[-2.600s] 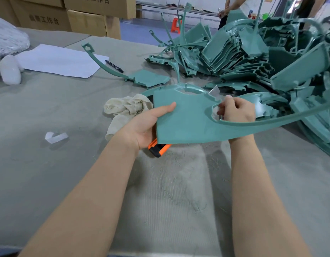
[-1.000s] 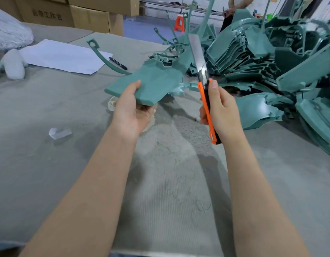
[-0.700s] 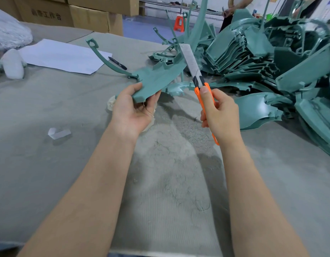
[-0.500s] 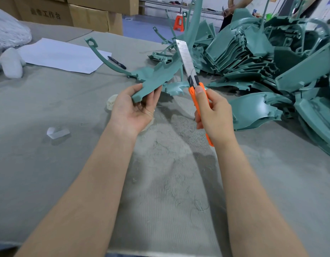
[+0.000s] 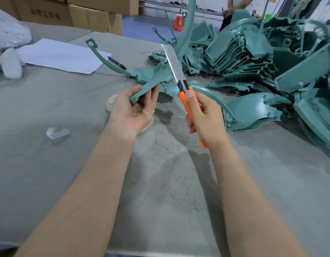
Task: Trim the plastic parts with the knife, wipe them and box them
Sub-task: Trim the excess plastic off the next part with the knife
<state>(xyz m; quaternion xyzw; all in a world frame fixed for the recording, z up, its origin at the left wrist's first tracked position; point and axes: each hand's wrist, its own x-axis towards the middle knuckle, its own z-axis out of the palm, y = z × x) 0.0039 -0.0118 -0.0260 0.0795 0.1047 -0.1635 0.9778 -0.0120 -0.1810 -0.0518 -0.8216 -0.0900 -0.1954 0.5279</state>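
My left hand grips the near end of a teal plastic part held edge-on above the table, its long curved arm rising to the top of the view. My right hand grips an orange utility knife with its long blade extended up and to the left, lying against the part's right edge. A cream rag lies on the table, mostly hidden behind my left hand.
A big heap of teal parts fills the right and back. One trimmed part lies alone at centre back. White paper, a black pen, cardboard boxes and a white scrap are on the left. A person stands at the far back.
My right hand let go of the part and took up the knife. My left hand turned the part from flat to edge-on, and the blade has slid left against its edge.
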